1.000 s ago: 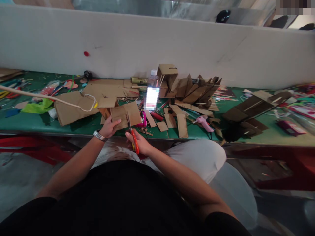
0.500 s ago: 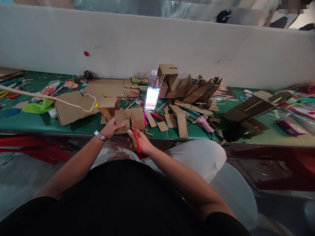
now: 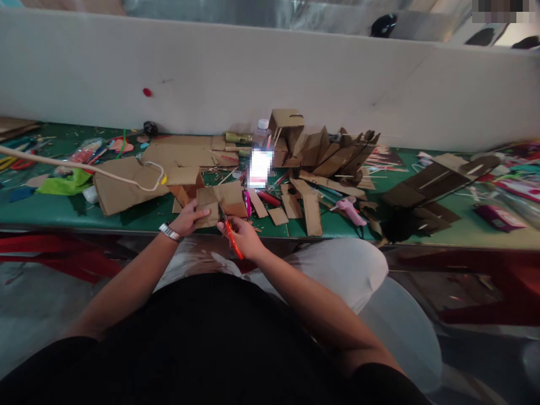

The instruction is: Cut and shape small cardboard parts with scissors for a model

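Note:
My left hand (image 3: pixel 188 218), with a metal watch on the wrist, is closed on the left side of a piece of brown cardboard (image 3: pixel 232 198), thumb on top. In my right hand (image 3: pixel 245 236) are red-handled scissors (image 3: pixel 232 238), their dark blades at a slit in the cardboard's near edge. The cardboard is held at the table's front edge, above my lap. Just behind it lies a bright pink object (image 3: pixel 247 203), partly covered. A lit phone (image 3: pixel 259 169) stands beyond, its screen blurred out.
On the green table (image 3: pixel 139 219) lie cardboard scraps (image 3: pixel 312 211), a pink glue gun (image 3: pixel 349 210) and a purple box (image 3: pixel 498 217). A clear bottle (image 3: pixel 262 135) and folded cardboard pieces (image 3: pixel 287 126) stand near the white partition (image 3: pixel 253 73). A cream-coloured rod (image 3: pixel 76 165) crosses from the left.
The scissors' handles have come together, and their blades have shifted slightly left in the cardboard. The cardboard's left part now sits tilted apart from its right part at the slit.

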`<state>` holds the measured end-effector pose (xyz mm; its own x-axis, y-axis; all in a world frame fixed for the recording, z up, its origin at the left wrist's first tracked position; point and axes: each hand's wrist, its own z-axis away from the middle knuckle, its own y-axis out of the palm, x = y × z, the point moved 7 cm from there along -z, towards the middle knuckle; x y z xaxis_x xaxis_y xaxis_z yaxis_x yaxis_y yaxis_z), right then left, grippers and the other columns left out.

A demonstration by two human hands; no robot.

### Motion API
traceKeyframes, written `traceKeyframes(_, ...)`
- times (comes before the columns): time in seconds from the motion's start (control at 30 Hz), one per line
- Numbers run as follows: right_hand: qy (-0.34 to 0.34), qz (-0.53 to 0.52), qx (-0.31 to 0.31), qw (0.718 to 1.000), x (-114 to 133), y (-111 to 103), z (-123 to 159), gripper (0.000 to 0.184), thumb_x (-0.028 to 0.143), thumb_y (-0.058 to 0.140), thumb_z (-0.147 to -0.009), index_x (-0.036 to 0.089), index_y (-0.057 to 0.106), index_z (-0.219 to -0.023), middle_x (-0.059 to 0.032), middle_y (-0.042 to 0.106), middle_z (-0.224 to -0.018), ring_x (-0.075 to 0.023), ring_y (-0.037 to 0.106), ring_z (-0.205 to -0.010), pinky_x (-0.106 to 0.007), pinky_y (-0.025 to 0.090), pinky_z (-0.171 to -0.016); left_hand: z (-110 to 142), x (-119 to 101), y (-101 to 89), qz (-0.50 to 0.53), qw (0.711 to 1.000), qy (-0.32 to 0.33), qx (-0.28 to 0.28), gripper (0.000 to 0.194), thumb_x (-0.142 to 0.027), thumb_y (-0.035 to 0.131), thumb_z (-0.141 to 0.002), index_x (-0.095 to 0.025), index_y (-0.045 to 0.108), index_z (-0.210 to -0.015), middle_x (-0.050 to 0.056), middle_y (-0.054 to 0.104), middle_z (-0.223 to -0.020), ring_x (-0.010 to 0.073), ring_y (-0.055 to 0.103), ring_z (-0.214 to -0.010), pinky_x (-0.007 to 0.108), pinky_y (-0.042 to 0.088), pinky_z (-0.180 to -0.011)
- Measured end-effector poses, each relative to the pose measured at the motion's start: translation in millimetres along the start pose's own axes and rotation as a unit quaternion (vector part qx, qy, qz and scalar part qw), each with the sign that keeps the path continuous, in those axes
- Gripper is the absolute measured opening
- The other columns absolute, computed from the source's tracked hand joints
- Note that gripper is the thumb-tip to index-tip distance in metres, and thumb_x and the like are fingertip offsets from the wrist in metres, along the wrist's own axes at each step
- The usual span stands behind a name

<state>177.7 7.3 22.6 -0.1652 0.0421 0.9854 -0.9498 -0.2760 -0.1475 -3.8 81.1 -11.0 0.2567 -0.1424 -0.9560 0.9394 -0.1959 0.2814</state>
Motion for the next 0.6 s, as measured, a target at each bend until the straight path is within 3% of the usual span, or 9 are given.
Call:
traceKeyframes(0.33,0.022,-0.031,-0.009,0.999,-10,11,2,0.050,0.068,0.069,-0.091,0.022,0.062,-0.108,0.0056,0.059,-0.071,-0.0114,0.057,-0.052,-0.021,0.044,-0.047,-2,2,-1.4,-0.021,1.000,0.017,0.009,0.069,-0.042,0.097,-0.064,-0.018,0.065,-0.120,0.009,0.080,-0.111,0.0266,0.078,-0.096,0.039,0.064,-0.086)
traceKeyframes(0.6,0.005,-0.072,-0.006,0.997,-18,18,3,0.050,0.071,0.065,-0.093,0.025,0.056,-0.111,0.0084,0.057,-0.071,-0.0098,0.059,-0.044,-0.019,0.045,-0.041,-4,1,-1.4,-0.068,0.996,0.050,0.029,0.075,-0.047,0.097,-0.065,-0.020,0.065,-0.127,0.010,0.076,-0.124,0.0289,0.073,-0.113,0.041,0.060,-0.099)
